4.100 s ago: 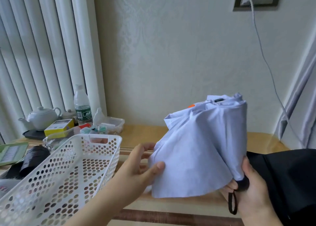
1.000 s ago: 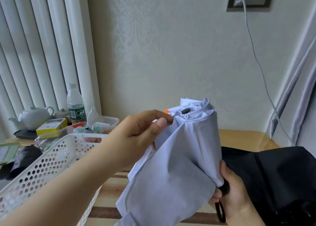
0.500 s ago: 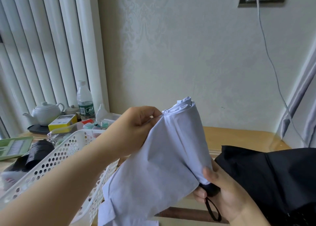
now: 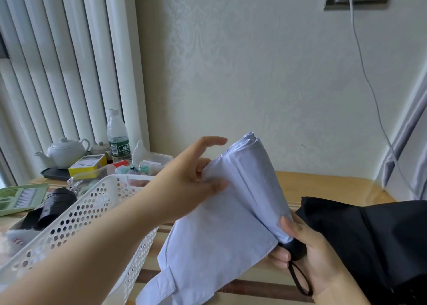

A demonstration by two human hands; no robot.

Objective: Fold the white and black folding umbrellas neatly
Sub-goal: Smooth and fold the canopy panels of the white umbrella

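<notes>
The white folding umbrella (image 4: 231, 214) is held tilted above the table, tip pointing up and away, its canopy partly gathered into pleats with a loose flap and strap hanging at the bottom. My right hand (image 4: 312, 258) grips its black handle (image 4: 297, 251), thumb on the canopy's lower edge, and the wrist loop dangles below. My left hand (image 4: 196, 180) pinches a fold on the canopy's left side between thumb and lower fingers, index finger lifted. The black umbrella (image 4: 369, 237) lies loose and unfolded on the table at the right.
A white perforated basket (image 4: 76, 219) stands at the left under my left forearm. Behind it are a teapot (image 4: 63, 151), a water bottle (image 4: 117, 138), a yellow box (image 4: 87, 167) and small items. A cable (image 4: 369, 85) hangs from the wall socket.
My left hand has slid down from the canopy's top to a fold on its left side and lifted its index finger. The umbrella tilted slightly; my right hand keeps the handle.
</notes>
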